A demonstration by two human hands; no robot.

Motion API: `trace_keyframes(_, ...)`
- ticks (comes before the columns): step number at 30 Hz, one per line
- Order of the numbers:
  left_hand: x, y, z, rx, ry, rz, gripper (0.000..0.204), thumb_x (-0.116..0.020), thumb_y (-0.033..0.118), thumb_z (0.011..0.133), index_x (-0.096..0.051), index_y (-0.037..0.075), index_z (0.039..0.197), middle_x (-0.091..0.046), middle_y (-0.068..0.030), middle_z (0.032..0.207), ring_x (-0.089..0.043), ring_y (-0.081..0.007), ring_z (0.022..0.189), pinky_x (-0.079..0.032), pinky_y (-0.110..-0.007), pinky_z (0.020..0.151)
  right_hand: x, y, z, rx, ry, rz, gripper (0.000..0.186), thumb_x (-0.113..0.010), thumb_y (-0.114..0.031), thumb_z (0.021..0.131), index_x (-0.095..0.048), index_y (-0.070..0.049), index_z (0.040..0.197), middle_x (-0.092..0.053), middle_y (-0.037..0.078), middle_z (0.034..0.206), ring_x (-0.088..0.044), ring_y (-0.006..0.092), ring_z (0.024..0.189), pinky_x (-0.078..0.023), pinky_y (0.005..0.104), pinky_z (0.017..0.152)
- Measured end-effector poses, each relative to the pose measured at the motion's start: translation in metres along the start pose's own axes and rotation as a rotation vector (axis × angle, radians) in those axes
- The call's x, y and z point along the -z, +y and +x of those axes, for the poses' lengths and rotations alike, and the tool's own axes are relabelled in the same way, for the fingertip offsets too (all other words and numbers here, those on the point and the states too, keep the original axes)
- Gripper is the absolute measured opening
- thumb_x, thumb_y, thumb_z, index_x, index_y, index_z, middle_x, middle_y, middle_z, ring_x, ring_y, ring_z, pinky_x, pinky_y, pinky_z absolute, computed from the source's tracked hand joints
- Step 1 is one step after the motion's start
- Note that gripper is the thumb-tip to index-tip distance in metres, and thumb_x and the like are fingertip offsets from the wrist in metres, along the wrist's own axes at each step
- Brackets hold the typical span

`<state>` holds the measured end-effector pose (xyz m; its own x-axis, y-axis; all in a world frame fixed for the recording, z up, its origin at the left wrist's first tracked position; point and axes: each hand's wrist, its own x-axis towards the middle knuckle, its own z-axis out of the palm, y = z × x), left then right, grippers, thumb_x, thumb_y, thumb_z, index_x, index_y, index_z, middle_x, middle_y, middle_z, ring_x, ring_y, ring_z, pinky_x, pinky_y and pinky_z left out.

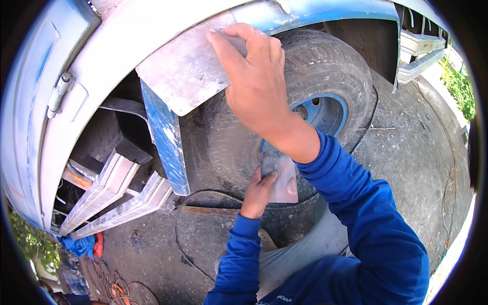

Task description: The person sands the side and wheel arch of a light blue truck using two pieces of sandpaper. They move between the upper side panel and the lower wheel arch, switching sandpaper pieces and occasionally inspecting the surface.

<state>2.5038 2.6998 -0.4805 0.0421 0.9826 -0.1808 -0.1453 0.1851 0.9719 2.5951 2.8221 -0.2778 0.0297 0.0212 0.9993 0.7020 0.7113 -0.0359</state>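
The pale panel (178,68) sits on the wheel arch of a white and blue vehicle, its pointed lower corner hanging free in front of the tire (325,56). The right hand (259,86) reaches over it near its upper right edge, thumb apart from bent fingers, the tips at the panel's face; whether something thin is pinched between them, I cannot tell. Working this face well probably calls for light, even pressure, with the wrist following the arch's curve, since the free lower corner may flex if pushed.

Lower down, in front of the wheel's blue rim (333,112), the left hand (258,195) pinches a flat piece (284,183), pale pinkish at its lower end and dark at its upper, by its left edge, thumb on top. Holding it level and clear of the tread should help keep its face clean.

Left of the tire, a scuffed blue strip (165,142) slants down below the panel's lower edge. On the ground (391,168) lie a dark cable (177,229) and a wooden strip (211,210), which the feet should avoid.
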Motion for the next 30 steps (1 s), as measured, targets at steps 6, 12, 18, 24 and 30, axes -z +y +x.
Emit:
trace_keyframes(6,0.002,-0.010,0.002,-0.026,-0.012,0.065,0.044,-0.063,0.015,0.100,-0.051,-0.005,0.137,-0.063,-0.0100,0.126,-0.057,-0.0167,0.114,-0.044,-0.031,0.101,0.006,-0.005,0.005,0.044,-0.071,-0.151,0.042,-0.063,-0.009,0.083,-0.067,-0.006,0.125,-0.054,0.006,0.117,-0.049,0.0278,0.098,-0.039,0.0421,0.080)
trace_keyframes(12,-0.001,-0.002,-0.001,0.006,0.009,0.080,0.048,-0.064,0.018,0.100,-0.049,-0.007,0.138,-0.062,-0.0124,0.129,-0.057,-0.0193,0.118,-0.042,-0.032,0.104,0.047,-0.005,0.028,0.097,-0.268,-0.172,0.038,-0.062,-0.006,0.079,-0.072,-0.008,0.116,-0.058,0.005,0.107,-0.051,0.0272,0.095,-0.038,0.0423,0.078)
trace_keyframes(18,0.000,-0.003,0.002,-0.018,-0.008,0.022,0.051,-0.063,0.017,0.099,-0.048,-0.008,0.140,-0.062,-0.0135,0.131,-0.057,-0.0209,0.119,-0.042,-0.033,0.105,0.058,-0.003,0.044,0.106,-0.252,-0.171,0.036,-0.061,-0.002,0.078,-0.073,-0.009,0.111,-0.062,0.005,0.109,-0.055,0.0285,0.098,-0.039,0.0434,0.078)
trace_keyframes(24,-0.004,0.015,-0.007,-0.049,0.019,0.048,0.042,-0.061,0.014,0.100,-0.052,-0.005,0.136,-0.064,-0.0113,0.128,-0.058,-0.0193,0.118,-0.043,-0.033,0.104,0.084,-0.007,0.070,0.117,-0.516,-0.270,0.043,-0.057,0.003,0.078,-0.074,-0.010,0.114,-0.064,0.005,0.112,-0.056,0.0295,0.100,-0.041,0.0440,0.082)
trace_keyframes(30,0.022,0.060,-0.051,-0.323,0.216,-0.360,0.039,-0.056,0.005,0.100,-0.051,-0.002,0.138,-0.063,-0.0119,0.132,-0.061,-0.0185,0.119,-0.046,-0.033,0.105,0.144,0.002,0.022,0.264,-0.648,0.076,0.040,-0.063,-0.005,0.078,-0.075,-0.013,0.115,-0.064,0.002,0.119,-0.056,0.0256,0.100,-0.045,0.0401,0.083)
